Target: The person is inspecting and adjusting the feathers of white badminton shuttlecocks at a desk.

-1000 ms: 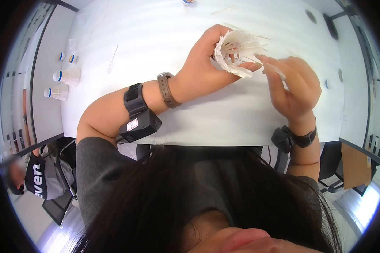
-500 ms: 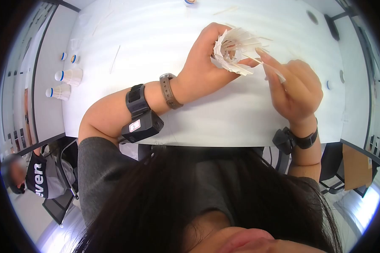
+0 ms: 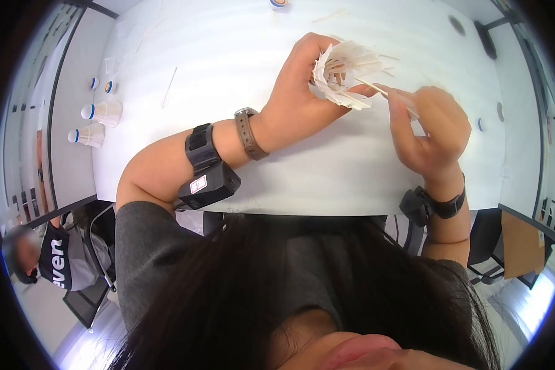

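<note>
My left hand [image 3: 299, 92] is wrapped round a white feather shuttlecock [image 3: 349, 58], its open feathered end turned up toward me. Past its rim the cork end is hidden by my fingers. Just to the right, my right hand [image 3: 435, 126] pinches a single white feather [image 3: 379, 90] between thumb and fingers. The feather's bare shaft points left to the shuttlecock's rim, overlapping it in this view, and part of its vane shows below my fingers.
Two shuttlecocks [image 3: 103, 113] lie on the left of the white table [image 3: 327, 179], near two small corks [image 3: 110, 87]. Another cork [image 3: 278, 4] sits at the far edge. Loose feather shafts [image 3: 169, 87] are scattered about. A seated person [image 3: 61, 256] is at lower left.
My right fingers have drawn back slightly from the shuttlecock's rim and closed on the feather's shaft, which has shifted a little. My left hand holds the shuttlecock almost still.
</note>
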{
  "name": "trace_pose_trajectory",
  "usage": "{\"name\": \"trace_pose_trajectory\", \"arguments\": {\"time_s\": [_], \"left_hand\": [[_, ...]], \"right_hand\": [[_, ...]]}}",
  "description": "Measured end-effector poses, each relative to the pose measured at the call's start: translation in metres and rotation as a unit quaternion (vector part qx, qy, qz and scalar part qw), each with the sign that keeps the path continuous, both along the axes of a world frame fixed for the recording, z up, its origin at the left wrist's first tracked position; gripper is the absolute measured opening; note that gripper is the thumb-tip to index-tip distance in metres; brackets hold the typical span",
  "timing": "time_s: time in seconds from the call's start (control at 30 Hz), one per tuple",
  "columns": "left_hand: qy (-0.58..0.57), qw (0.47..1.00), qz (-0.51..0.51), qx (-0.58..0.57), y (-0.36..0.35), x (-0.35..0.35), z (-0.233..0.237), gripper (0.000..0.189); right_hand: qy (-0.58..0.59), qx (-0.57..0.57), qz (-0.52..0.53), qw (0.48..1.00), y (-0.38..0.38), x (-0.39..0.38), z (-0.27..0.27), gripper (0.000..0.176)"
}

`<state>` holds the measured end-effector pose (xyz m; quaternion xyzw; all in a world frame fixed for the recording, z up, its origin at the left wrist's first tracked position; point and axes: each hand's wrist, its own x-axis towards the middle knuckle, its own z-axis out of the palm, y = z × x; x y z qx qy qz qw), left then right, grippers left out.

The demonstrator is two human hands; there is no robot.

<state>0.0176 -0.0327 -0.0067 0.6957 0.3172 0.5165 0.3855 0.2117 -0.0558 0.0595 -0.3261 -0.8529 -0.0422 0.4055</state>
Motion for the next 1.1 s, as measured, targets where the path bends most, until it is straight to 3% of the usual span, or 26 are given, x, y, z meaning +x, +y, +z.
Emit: {"name": "trace_pose_trajectory", "arguments": {"time_s": [0.3, 0.63, 1.1], "left_hand": [[0.030, 1.000, 0.005, 0.002, 0.0009, -0.0007, 0.0019, 0.042], [0.070, 0.992, 0.013, 0.105, 0.0044, -0.0021, 0.0003, 0.042], [0.081, 0.991, 0.003, 0.105, 0.0019, -0.0032, -0.0002, 0.043]], "right_hand": [[0.008, 0.002, 0.005, 1.000, 0.0005, -0.0014, -0.0004, 0.008], [0.009, -0.032, 0.010, 0.999, 0.0012, -0.0030, -0.0003, 0.012], [0.057, -0.201, 0.017, 0.978, -0.0024, -0.0021, 0.0003, 0.019]]}}
